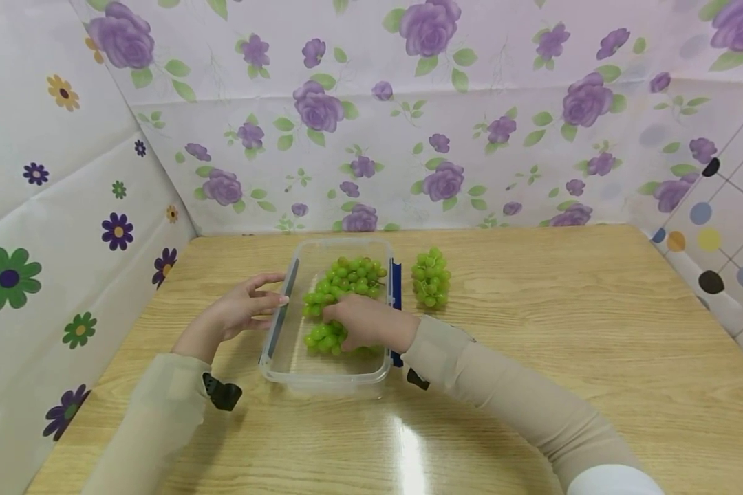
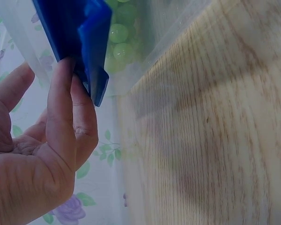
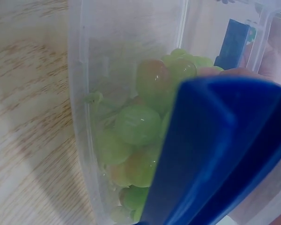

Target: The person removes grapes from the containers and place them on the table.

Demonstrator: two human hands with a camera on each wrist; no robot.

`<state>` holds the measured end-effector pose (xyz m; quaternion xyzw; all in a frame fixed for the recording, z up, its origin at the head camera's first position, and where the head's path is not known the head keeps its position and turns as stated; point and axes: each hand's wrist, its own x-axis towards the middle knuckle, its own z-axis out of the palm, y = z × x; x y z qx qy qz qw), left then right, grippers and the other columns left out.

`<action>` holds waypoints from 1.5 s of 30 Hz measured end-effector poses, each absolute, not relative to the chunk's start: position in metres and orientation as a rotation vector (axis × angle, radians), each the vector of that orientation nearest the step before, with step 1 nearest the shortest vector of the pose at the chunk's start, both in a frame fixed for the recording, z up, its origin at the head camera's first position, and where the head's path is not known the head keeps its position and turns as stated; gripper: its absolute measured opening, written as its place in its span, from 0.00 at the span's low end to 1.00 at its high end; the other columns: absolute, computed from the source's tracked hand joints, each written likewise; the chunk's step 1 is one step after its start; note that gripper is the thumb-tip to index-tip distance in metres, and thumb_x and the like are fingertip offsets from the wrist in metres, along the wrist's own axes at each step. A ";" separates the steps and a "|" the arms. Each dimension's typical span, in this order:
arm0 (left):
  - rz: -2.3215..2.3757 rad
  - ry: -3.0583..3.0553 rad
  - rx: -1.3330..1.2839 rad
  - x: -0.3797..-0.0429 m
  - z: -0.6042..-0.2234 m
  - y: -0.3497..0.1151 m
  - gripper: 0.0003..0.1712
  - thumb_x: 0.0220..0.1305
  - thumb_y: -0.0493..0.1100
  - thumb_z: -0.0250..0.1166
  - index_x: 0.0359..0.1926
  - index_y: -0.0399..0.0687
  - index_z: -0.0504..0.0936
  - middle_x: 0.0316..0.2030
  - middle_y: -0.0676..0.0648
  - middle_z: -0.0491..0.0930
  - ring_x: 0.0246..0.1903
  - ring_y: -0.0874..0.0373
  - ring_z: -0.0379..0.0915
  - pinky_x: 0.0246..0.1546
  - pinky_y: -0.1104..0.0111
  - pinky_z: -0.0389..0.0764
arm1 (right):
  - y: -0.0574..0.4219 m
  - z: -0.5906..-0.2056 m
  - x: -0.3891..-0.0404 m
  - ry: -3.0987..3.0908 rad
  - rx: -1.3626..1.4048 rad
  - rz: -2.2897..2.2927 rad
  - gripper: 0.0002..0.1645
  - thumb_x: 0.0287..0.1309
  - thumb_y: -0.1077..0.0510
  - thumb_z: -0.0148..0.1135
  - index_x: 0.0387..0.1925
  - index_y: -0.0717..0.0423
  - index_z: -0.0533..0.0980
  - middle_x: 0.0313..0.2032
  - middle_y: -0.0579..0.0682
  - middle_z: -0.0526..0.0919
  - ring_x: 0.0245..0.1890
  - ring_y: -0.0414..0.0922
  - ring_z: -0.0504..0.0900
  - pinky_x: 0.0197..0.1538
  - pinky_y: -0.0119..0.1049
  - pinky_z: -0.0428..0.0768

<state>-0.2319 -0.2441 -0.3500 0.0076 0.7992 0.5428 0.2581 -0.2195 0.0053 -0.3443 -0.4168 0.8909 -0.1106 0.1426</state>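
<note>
A clear plastic container point(image 1: 347, 378) with fold-down blue side latches stands on the table, with green grapes point(image 1: 353, 271) inside it. My right hand point(image 1: 371, 323) reaches over the container's right wall and grips a bunch of green grapes point(image 1: 325, 338) low inside, its fingers and thumb around the bunch; part of the bunch is hidden under the hand. At the left wall, my left hand point(image 1: 244, 306) rests its loosely extended fingers against the rim and the blue latch point(image 2: 75, 33). In the right wrist view, another blue latch point(image 3: 210, 150) covers much of the grapes.
Another bunch of green grapes point(image 1: 431, 278) lies on the wooden table point(image 1: 563, 309), just right of the container. Flower-patterned cloth point(image 1: 371, 124) hangs along the table's back edge, and patterned sheets flank both sides.
</note>
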 end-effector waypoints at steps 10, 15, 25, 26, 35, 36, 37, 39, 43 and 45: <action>1.482 2.166 0.017 -0.231 -0.352 -0.244 0.44 0.66 0.50 0.61 0.75 0.53 0.46 0.70 0.32 0.51 0.68 0.33 0.49 0.53 0.58 0.76 | 0.007 -0.348 -0.220 2.570 -1.236 -0.382 0.28 0.49 0.61 0.73 0.54 0.57 0.77 0.51 0.50 0.82 0.51 0.45 0.80 0.53 0.33 0.77; 1.482 2.166 0.023 -0.232 -0.352 -0.244 0.44 0.66 0.51 0.61 0.75 0.53 0.46 0.70 0.32 0.51 0.68 0.33 0.49 0.53 0.59 0.76 | 0.008 -0.348 -0.220 2.576 -1.241 -0.403 0.26 0.50 0.60 0.72 0.53 0.56 0.77 0.50 0.50 0.82 0.49 0.44 0.80 0.51 0.32 0.78; 1.479 2.157 0.036 -0.231 -0.351 -0.244 0.44 0.67 0.50 0.60 0.75 0.53 0.45 0.70 0.33 0.52 0.69 0.34 0.48 0.55 0.56 0.74 | 0.013 -0.346 -0.215 2.597 -1.177 -0.467 0.27 0.54 0.57 0.69 0.56 0.54 0.74 0.50 0.50 0.80 0.47 0.44 0.78 0.48 0.33 0.78; 1.474 2.159 0.048 -0.232 -0.351 -0.244 0.44 0.67 0.50 0.59 0.75 0.52 0.44 0.70 0.32 0.51 0.68 0.33 0.48 0.55 0.56 0.74 | 0.013 -0.346 -0.215 2.598 -1.169 -0.478 0.27 0.55 0.57 0.69 0.57 0.54 0.74 0.50 0.50 0.80 0.47 0.44 0.78 0.48 0.34 0.78; 1.471 2.163 0.036 -0.231 -0.350 -0.244 0.44 0.67 0.51 0.59 0.75 0.53 0.44 0.70 0.32 0.51 0.69 0.33 0.48 0.56 0.55 0.74 | 0.017 -0.346 -0.215 2.634 -1.077 -0.626 0.29 0.55 0.56 0.68 0.59 0.56 0.73 0.55 0.52 0.78 0.52 0.46 0.77 0.51 0.36 0.77; 1.472 2.163 0.037 -0.231 -0.350 -0.244 0.45 0.67 0.50 0.59 0.75 0.52 0.44 0.70 0.32 0.51 0.68 0.33 0.47 0.57 0.54 0.73 | 0.018 -0.347 -0.214 2.641 -1.066 -0.644 0.29 0.55 0.56 0.68 0.59 0.56 0.73 0.55 0.52 0.78 0.52 0.46 0.76 0.51 0.36 0.77; 1.472 2.162 0.033 -0.231 -0.350 -0.244 0.45 0.67 0.50 0.59 0.75 0.52 0.44 0.70 0.32 0.51 0.69 0.33 0.47 0.57 0.54 0.73 | 0.018 -0.347 -0.214 2.647 -1.059 -0.661 0.29 0.55 0.56 0.68 0.59 0.56 0.73 0.55 0.52 0.78 0.52 0.46 0.76 0.51 0.37 0.77; 1.475 2.159 0.031 -0.231 -0.350 -0.244 0.44 0.67 0.50 0.59 0.75 0.52 0.44 0.70 0.32 0.50 0.69 0.33 0.47 0.58 0.53 0.72 | 0.019 -0.347 -0.214 2.655 -1.040 -0.699 0.28 0.56 0.55 0.67 0.58 0.56 0.73 0.53 0.52 0.78 0.49 0.45 0.77 0.49 0.36 0.78; 1.479 2.154 0.032 -0.231 -0.350 -0.243 0.44 0.67 0.50 0.59 0.75 0.52 0.44 0.71 0.32 0.49 0.68 0.33 0.47 0.58 0.52 0.71 | 0.020 -0.348 -0.213 2.666 -1.022 -0.771 0.26 0.56 0.56 0.67 0.57 0.55 0.74 0.51 0.51 0.79 0.44 0.43 0.77 0.42 0.33 0.77; 1.478 2.155 0.033 -0.230 -0.350 -0.243 0.44 0.67 0.50 0.59 0.75 0.52 0.44 0.71 0.31 0.49 0.68 0.32 0.47 0.57 0.54 0.72 | 0.020 -0.348 -0.213 2.673 -1.024 -0.793 0.26 0.57 0.55 0.66 0.57 0.55 0.74 0.50 0.51 0.80 0.42 0.42 0.77 0.39 0.32 0.76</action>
